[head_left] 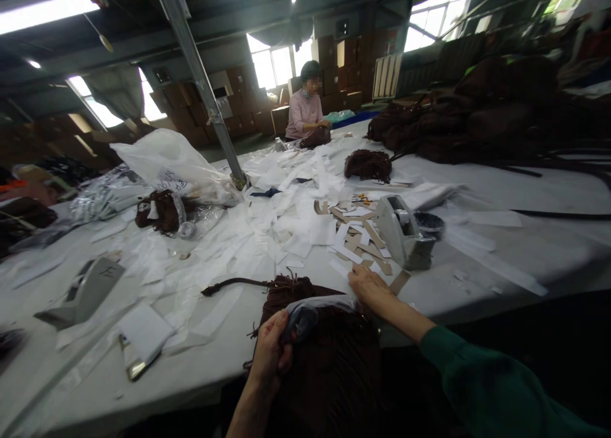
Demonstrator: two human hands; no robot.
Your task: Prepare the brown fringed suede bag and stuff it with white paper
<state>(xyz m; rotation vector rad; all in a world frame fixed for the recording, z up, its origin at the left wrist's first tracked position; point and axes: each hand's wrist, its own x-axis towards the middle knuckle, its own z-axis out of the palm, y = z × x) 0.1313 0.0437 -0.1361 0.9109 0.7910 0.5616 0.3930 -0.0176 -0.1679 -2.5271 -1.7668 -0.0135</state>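
The brown bag lies across the worktop's near edge. At its mouth, the left hand pinches a dark bundle; the right hand reaches the paper strips just beyond the bag, its grip unclear. A steady left pinch and light right fingertips should keep the strips from scattering. Left of the bag, the plastic sack carries unreadable handwriting; a tape dispenser, a dark mark.
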